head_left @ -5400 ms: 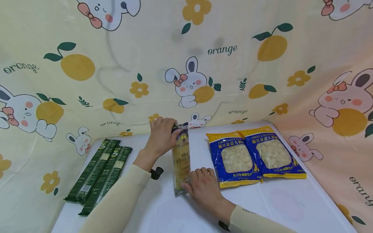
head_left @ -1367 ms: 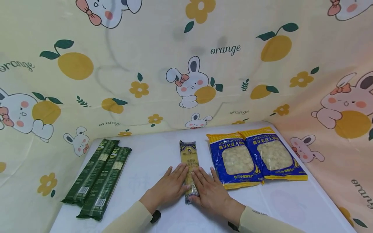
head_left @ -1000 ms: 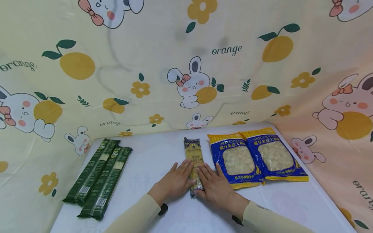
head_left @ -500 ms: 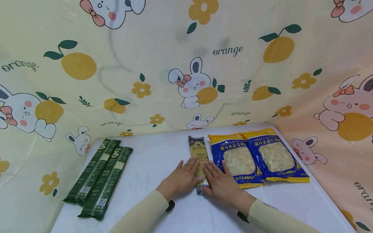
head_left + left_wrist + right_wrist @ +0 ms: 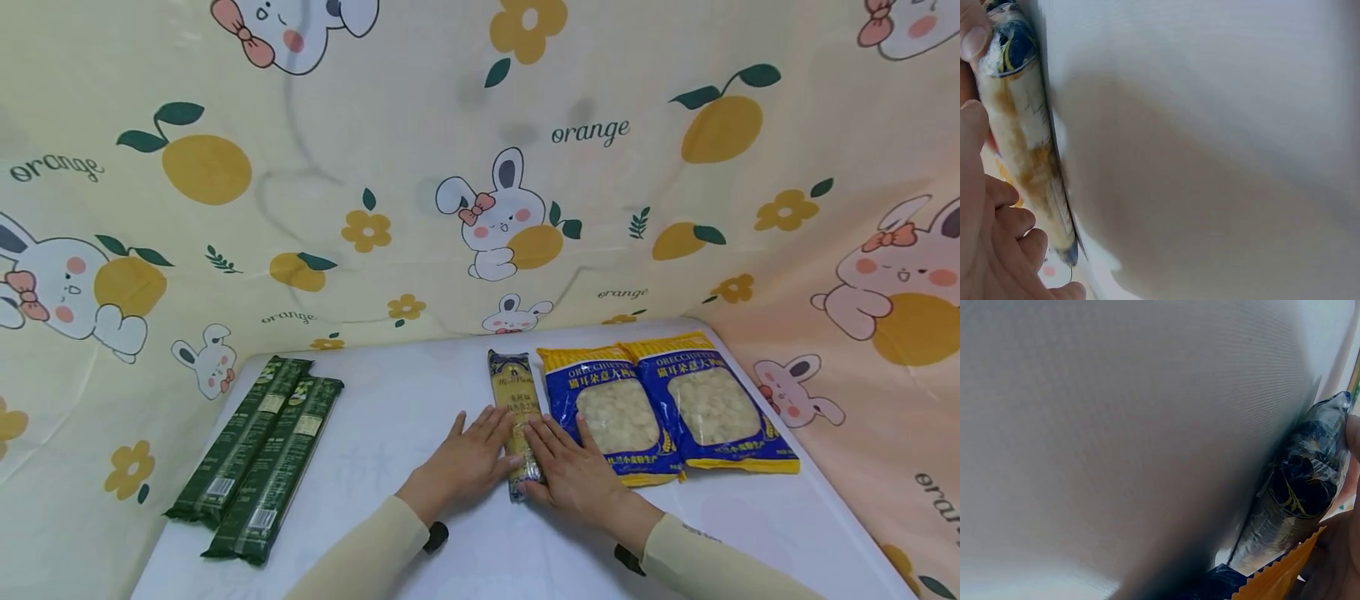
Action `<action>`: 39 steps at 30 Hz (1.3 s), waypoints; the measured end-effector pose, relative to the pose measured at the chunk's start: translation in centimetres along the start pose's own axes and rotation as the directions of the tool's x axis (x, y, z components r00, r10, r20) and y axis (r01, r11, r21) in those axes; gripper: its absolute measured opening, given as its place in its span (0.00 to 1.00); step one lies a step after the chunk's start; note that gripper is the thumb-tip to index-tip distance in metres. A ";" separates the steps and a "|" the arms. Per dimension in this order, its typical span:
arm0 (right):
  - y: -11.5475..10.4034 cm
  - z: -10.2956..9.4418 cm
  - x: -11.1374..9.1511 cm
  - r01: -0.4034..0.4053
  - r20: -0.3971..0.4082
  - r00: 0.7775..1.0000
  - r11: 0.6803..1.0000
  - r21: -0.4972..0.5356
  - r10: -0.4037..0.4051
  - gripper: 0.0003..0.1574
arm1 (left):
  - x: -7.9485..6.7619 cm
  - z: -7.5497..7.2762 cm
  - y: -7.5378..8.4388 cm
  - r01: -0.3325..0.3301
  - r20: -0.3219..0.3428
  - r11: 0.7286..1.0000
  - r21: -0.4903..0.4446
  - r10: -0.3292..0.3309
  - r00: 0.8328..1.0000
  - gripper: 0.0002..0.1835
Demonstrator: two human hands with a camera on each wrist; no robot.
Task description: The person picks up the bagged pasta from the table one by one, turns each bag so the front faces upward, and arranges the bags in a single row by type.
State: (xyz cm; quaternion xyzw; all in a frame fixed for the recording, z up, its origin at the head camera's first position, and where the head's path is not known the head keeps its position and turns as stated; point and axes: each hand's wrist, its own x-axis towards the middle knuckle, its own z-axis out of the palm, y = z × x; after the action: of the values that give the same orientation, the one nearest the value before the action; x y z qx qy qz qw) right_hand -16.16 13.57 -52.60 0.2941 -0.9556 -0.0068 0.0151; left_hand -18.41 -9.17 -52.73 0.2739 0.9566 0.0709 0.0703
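A slim clear packet of long yellow pasta with dark blue ends lies on the white table, just left of the blue and yellow orecchiette bags. From its left side my left hand touches it, fingers mostly straight and pointing forward. My right hand rests along its right side with extended fingers, partly over the nearer orecchiette bag. The left wrist view shows the packet lying flat beside my fingers. In the right wrist view its crinkled end shows near my thumb.
A second orecchiette bag overlaps the first on the right. Two long green packets lie side by side at the table's left. A curtain printed with rabbits and oranges rises behind the white table.
Earlier my left hand gripped the pasta packet's top end. The packet then lay down and slid right and slightly away, between both hands, toward the orecchiette bags. It barely moves over the last half second.
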 end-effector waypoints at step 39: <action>0.0 0.0 -0.2 0.016 -0.014 1.000 0.999 0.034 -0.016 0.51 | -21.5 -2.6 -21.8 0.378 -0.098 0.921 0.095 -0.369 0.924 0.30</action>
State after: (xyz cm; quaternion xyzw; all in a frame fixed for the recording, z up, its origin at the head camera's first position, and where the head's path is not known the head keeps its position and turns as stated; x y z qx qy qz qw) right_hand -16.00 13.68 -52.63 0.3020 -0.9531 0.0112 0.0167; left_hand -12.00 -39.21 -51.90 0.0869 0.9957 0.0128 0.0298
